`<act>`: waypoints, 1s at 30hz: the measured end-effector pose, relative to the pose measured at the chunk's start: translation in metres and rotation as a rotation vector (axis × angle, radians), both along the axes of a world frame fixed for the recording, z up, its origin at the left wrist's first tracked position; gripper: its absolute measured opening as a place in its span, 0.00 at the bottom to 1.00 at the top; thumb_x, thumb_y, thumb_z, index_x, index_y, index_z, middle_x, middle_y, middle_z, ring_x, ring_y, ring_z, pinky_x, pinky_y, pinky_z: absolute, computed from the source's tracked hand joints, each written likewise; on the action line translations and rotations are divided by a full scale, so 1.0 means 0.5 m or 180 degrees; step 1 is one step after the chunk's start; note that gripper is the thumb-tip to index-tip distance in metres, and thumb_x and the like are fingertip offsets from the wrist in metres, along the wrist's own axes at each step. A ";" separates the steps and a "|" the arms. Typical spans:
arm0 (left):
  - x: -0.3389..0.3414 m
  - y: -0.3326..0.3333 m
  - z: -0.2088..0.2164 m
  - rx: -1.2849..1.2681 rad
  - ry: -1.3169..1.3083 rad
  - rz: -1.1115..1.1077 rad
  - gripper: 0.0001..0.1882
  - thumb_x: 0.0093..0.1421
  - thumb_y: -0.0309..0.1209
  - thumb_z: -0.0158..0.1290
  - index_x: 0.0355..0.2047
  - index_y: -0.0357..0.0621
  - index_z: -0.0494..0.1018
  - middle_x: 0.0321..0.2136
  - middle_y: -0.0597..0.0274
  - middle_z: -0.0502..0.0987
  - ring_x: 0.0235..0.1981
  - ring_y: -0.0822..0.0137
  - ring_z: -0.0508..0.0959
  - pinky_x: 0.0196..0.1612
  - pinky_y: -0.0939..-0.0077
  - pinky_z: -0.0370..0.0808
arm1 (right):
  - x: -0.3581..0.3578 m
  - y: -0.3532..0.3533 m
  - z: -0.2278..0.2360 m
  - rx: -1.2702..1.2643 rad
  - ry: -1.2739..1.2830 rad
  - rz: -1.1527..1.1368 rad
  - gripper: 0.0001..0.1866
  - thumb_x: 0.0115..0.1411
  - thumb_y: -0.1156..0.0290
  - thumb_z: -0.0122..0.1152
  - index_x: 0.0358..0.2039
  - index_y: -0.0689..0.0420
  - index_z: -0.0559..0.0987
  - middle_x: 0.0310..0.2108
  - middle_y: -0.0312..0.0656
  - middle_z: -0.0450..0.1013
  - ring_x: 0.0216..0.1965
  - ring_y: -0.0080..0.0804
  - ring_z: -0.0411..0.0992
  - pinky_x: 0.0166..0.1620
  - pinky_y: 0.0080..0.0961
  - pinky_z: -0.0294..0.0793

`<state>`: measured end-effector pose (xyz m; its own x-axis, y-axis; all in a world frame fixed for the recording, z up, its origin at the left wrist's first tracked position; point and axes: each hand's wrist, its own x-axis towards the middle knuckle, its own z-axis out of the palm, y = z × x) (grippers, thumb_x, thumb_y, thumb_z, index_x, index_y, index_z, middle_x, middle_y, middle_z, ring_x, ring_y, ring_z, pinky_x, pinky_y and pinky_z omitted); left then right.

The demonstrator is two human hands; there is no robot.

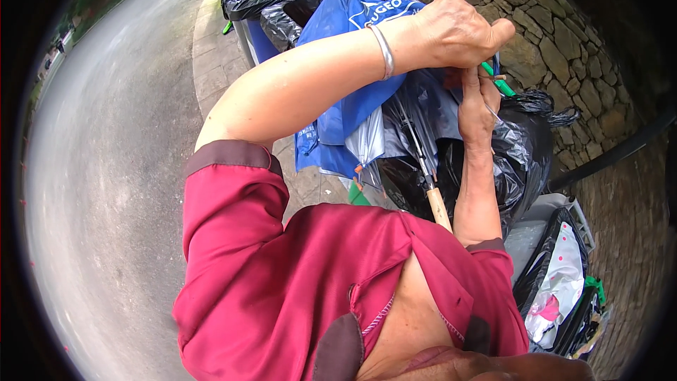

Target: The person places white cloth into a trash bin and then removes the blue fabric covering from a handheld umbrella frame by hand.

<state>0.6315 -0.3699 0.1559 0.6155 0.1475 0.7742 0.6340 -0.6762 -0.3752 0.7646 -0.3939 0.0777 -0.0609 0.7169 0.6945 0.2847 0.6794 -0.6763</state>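
A: What are the fingers doing?

B: The left hand (458,28) is curling tight around a green rod (499,82), far and right in the scene. The right hand (477,102) is reaching up just beneath it, its fingers (471,79) narrow and pinching at the same spot. Whether they are gripping the rod or the umbrella's cloth cannot be told.

A: And the umbrella?

B: The umbrella (416,109) is hanging folded below both hands, grey and dark. Its long axis is running from the fingers down and nearer, toward the person's chest, ending in a wooden handle (438,206). So it lies near and slightly left of the fingers, and the right hand is the nearer one to its shaft.

A: What is lying around it?

B: A blue bag (338,35) is sitting behind the left forearm, which is wearing one bracelet (383,49). A black sack (522,155) is bulging just right of the umbrella. Farther right, a stone wall (564,42) is curving away. At the left, bare pavement (106,169) is spreading out.

A: Counts?

B: Two hands, one umbrella, one handle, one green rod, one blue bag. Several black sacks are showing; an exact count cannot be told.
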 end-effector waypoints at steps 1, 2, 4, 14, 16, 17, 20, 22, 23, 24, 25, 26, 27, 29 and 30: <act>0.006 0.007 0.006 0.0158 -0.0126 0.0133 0.08 0.50 0.30 0.46 0.25 0.40 0.61 0.09 0.58 0.70 0.13 0.56 0.74 0.14 0.63 0.68 | 0.006 0.009 -0.007 0.0000 -0.0012 -0.0009 0.21 0.62 0.57 0.45 0.28 0.63 0.75 0.19 0.35 0.69 0.20 0.21 0.60 0.26 0.21 0.61; 0.013 0.015 0.015 0.0312 -0.0285 0.0262 0.07 0.50 0.30 0.46 0.26 0.40 0.62 0.09 0.59 0.70 0.12 0.58 0.74 0.12 0.64 0.68 | 0.011 0.023 -0.020 -0.0094 0.0028 0.0109 0.20 0.62 0.58 0.45 0.28 0.63 0.75 0.20 0.36 0.69 0.21 0.21 0.61 0.27 0.21 0.62; -0.001 0.076 0.068 0.0745 -0.1514 0.0527 0.05 0.50 0.26 0.45 0.24 0.37 0.69 0.12 0.62 0.71 0.11 0.67 0.72 0.13 0.73 0.66 | -0.013 -0.014 -0.027 -0.0277 0.0123 0.0313 0.17 0.61 0.62 0.48 0.27 0.64 0.75 0.21 0.39 0.71 0.23 0.22 0.67 0.30 0.19 0.67; -0.197 0.247 0.063 -0.0078 -0.2191 0.0790 0.07 0.50 0.25 0.41 0.22 0.34 0.68 0.18 0.46 0.69 0.24 0.49 0.72 0.30 0.60 0.68 | 0.003 -0.030 -0.043 0.0537 -0.0454 0.0206 0.23 0.49 0.80 0.57 0.48 0.61 0.67 0.50 0.47 0.63 0.36 0.30 0.71 0.39 0.23 0.72; -0.273 0.284 0.039 0.0429 -0.1946 0.1101 0.11 0.52 0.30 0.42 0.23 0.34 0.70 0.19 0.43 0.71 0.24 0.47 0.72 0.29 0.59 0.69 | 0.004 -0.019 -0.053 0.0588 -0.0575 -0.0114 0.24 0.48 0.83 0.53 0.49 0.61 0.66 0.49 0.49 0.63 0.36 0.33 0.70 0.38 0.24 0.72; -0.236 0.250 0.049 0.0045 -0.2968 0.0866 0.14 0.53 0.34 0.42 0.25 0.34 0.71 0.20 0.43 0.72 0.25 0.47 0.73 0.30 0.59 0.69 | 0.018 -0.016 -0.058 0.0419 -0.0685 -0.0504 0.21 0.48 0.82 0.53 0.45 0.62 0.68 0.41 0.49 0.68 0.32 0.35 0.71 0.37 0.24 0.72; -0.288 0.211 0.045 -0.0468 -0.3158 0.0298 0.13 0.55 0.34 0.42 0.26 0.35 0.70 0.19 0.50 0.72 0.23 0.57 0.73 0.27 0.65 0.68 | 0.030 0.009 -0.092 -0.0144 -0.0739 0.0054 0.14 0.51 0.73 0.55 0.38 0.66 0.72 0.26 0.45 0.72 0.24 0.32 0.72 0.30 0.23 0.73; -0.328 0.209 0.037 -0.0495 -0.3304 0.0074 0.12 0.56 0.33 0.42 0.27 0.36 0.70 0.19 0.54 0.71 0.22 0.61 0.72 0.26 0.68 0.68 | 0.038 0.007 -0.091 -0.1666 0.0518 0.0707 0.15 0.53 0.68 0.57 0.36 0.66 0.72 0.28 0.45 0.71 0.26 0.29 0.72 0.28 0.22 0.75; -0.358 0.223 0.025 -0.0233 -0.3201 -0.0003 0.10 0.56 0.31 0.42 0.28 0.38 0.70 0.20 0.58 0.71 0.22 0.65 0.71 0.26 0.71 0.67 | 0.041 0.008 -0.092 -0.1996 0.1016 0.0973 0.15 0.54 0.66 0.58 0.36 0.66 0.72 0.29 0.44 0.70 0.26 0.28 0.72 0.28 0.22 0.75; -0.370 0.233 0.017 0.0013 -0.3092 -0.0084 0.09 0.56 0.30 0.41 0.29 0.39 0.70 0.21 0.62 0.70 0.23 0.69 0.70 0.25 0.73 0.66 | 0.040 0.007 -0.098 -0.1992 0.1319 0.0883 0.15 0.54 0.65 0.58 0.37 0.64 0.72 0.29 0.45 0.70 0.26 0.29 0.71 0.28 0.24 0.76; -0.365 0.225 0.013 -0.0008 -0.3081 -0.0091 0.09 0.56 0.30 0.41 0.29 0.39 0.70 0.21 0.62 0.70 0.23 0.69 0.70 0.25 0.73 0.66 | 0.044 0.010 -0.099 -0.2134 0.1475 0.0923 0.14 0.55 0.67 0.58 0.37 0.64 0.72 0.29 0.45 0.70 0.27 0.31 0.72 0.28 0.26 0.77; -0.344 0.206 0.010 -0.0379 -0.3353 -0.0317 0.09 0.56 0.29 0.41 0.29 0.39 0.70 0.22 0.63 0.70 0.23 0.69 0.70 0.26 0.74 0.66 | 0.053 0.008 -0.100 -0.2117 0.1744 0.0867 0.12 0.55 0.69 0.56 0.37 0.64 0.72 0.30 0.46 0.70 0.28 0.32 0.72 0.29 0.27 0.77; -0.323 0.185 0.005 -0.0756 -0.3613 -0.0536 0.09 0.56 0.28 0.40 0.30 0.40 0.70 0.23 0.64 0.70 0.24 0.70 0.70 0.26 0.75 0.66 | 0.060 0.005 -0.102 -0.2095 0.2010 0.0818 0.11 0.56 0.71 0.55 0.37 0.64 0.72 0.31 0.46 0.70 0.29 0.33 0.73 0.29 0.28 0.78; -0.319 0.144 -0.005 -0.0700 -0.3826 -0.0489 0.09 0.55 0.27 0.39 0.29 0.39 0.69 0.23 0.66 0.70 0.24 0.70 0.68 0.27 0.76 0.66 | 0.059 0.002 -0.109 -0.1658 0.2215 0.0881 0.09 0.56 0.74 0.54 0.38 0.63 0.72 0.32 0.46 0.71 0.30 0.35 0.73 0.32 0.29 0.78; -0.336 0.132 -0.019 -0.0404 -0.3545 -0.0247 0.08 0.55 0.26 0.40 0.30 0.38 0.69 0.23 0.63 0.71 0.24 0.67 0.70 0.28 0.74 0.67 | 0.056 0.002 -0.113 -0.1232 0.2398 0.0944 0.09 0.56 0.77 0.53 0.38 0.63 0.72 0.33 0.45 0.71 0.31 0.36 0.73 0.34 0.31 0.78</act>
